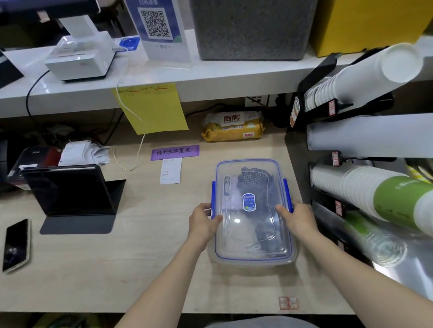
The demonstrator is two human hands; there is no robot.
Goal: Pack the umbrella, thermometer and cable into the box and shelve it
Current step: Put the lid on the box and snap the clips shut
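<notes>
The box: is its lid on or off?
On. The clear lid covers the box, with both hands on its blue side clips. Whether they are latched, cannot tell.

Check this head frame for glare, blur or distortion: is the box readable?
Head view: a small glare spot on the box lid, contents still legible; wide-angle bending curves the upper counter edge; the cup stacks at right are smeared; both hands look sharp.

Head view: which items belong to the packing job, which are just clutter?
Job: box with lid on, umbrella, thermometer, cable inside; left hand and right hand at the blue side clips.

Clutter: tablet, phone, wipes pack, receipt, cup stacks.
</notes>
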